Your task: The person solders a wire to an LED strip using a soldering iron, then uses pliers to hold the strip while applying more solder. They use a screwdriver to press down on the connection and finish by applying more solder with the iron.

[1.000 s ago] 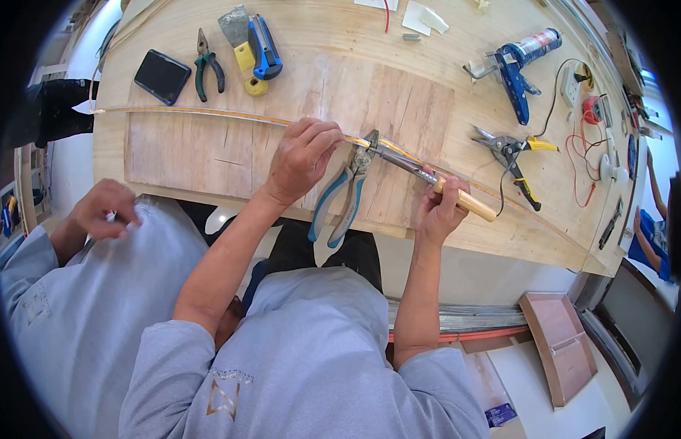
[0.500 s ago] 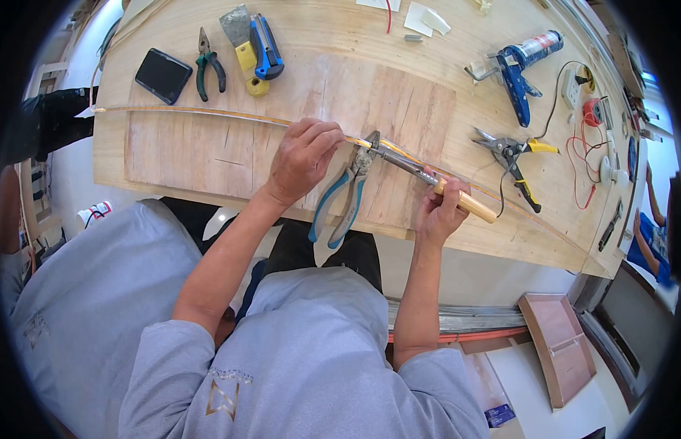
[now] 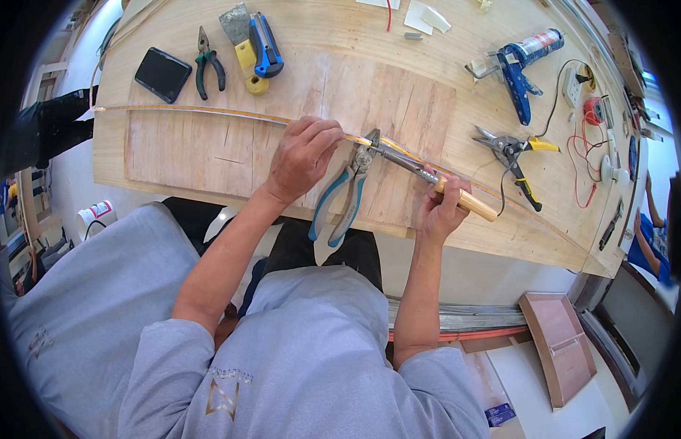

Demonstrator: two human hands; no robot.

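A thin yellow strip (image 3: 201, 113) runs across the plywood table (image 3: 399, 80). My left hand (image 3: 304, 156) presses down on it, fingers curled over the strip. Pliers with blue-grey handles (image 3: 339, 199) lie just right of that hand, jaws at the strip. My right hand (image 3: 441, 210) grips a tool with a wooden handle (image 3: 473, 204). The tool's metal shaft (image 3: 406, 163) points up-left, with its tip at the pliers' jaws, close to my left fingertips.
At the back left lie a black phone (image 3: 162, 74), green pliers (image 3: 207, 64), a blue utility knife (image 3: 266, 47) and a scraper (image 3: 234, 25). A blue caulking gun (image 3: 520, 67), yellow-handled snips (image 3: 513, 151) and red wires (image 3: 583, 150) lie to the right. A co-worker's grey shirt (image 3: 92, 300) is at my left.
The co-worker's hand that was raised at the left has dropped out of view, uncovering a white cup on the floor. My hands and the tool have barely moved.
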